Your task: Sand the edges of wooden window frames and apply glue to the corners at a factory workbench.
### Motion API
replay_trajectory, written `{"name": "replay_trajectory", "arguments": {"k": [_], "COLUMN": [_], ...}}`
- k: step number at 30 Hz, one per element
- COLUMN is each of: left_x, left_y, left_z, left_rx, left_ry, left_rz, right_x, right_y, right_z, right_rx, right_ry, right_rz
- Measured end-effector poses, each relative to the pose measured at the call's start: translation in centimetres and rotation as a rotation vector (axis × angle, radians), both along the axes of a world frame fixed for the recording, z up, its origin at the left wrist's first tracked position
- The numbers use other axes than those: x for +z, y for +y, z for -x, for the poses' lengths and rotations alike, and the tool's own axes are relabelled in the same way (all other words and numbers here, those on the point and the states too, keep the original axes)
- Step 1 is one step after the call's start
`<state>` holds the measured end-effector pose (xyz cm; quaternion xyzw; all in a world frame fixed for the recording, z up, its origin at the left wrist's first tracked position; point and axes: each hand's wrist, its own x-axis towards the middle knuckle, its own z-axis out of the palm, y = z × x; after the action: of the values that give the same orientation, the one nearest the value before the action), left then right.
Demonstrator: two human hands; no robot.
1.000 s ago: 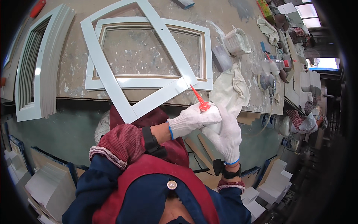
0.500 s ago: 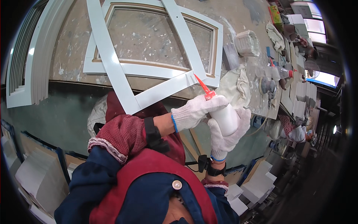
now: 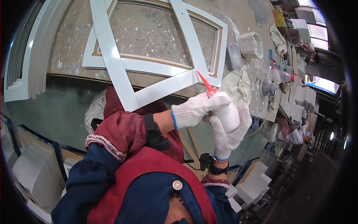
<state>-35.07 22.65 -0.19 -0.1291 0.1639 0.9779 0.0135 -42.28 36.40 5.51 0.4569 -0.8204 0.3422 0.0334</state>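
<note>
Both my hands wear white knit gloves and grip one white squeeze bottle (image 3: 228, 114) with a red pointed nozzle. My right hand (image 3: 230, 135) wraps the bottle's body from below. My left hand (image 3: 194, 109) presses on its top near the nozzle. The nozzle tip touches the corner joint of a white painted frame (image 3: 112, 63) that lies tilted across another white frame (image 3: 220, 44) on the workbench (image 3: 71, 48), its near corner overhanging the bench edge.
A stack of white frames (image 3: 26, 71) lies at the bench's left. A white cloth (image 3: 238, 84), a sander (image 3: 267, 89), a small bucket (image 3: 250, 45) and bottles sit to the right. White panel stacks (image 3: 35, 175) stand on the floor. Another person (image 3: 294, 135) works at right.
The view has closed in on the bench. The bottle has tilted more and its nozzle stays at the frame's corner joint; both hands keep their grip.
</note>
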Motion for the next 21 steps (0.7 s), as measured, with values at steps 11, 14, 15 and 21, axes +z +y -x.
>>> {"name": "replay_trajectory", "arguments": {"k": [11,14,15,21], "left_x": [0.0,-0.2,-0.3,-1.3], "left_y": [-0.2,-0.1,-0.1,0.5], "left_z": [0.0,0.1,0.1,0.8], "left_rx": [0.015,0.018,0.023,0.071], "left_ry": [0.054,0.052,0.059,0.042], "left_rz": [-0.049,-0.047,-0.060,-0.078], "right_x": [0.6,0.6,0.7,0.4], "right_y": [-0.5,-0.6,-0.6,-0.7], "right_z": [0.4,0.4,0.4,0.7], "right_rx": [0.073,0.070,0.071,0.084], "right_ry": [0.094,0.093,0.093,0.095], "right_rz": [-0.047,-0.057,-0.060,-0.049]}}
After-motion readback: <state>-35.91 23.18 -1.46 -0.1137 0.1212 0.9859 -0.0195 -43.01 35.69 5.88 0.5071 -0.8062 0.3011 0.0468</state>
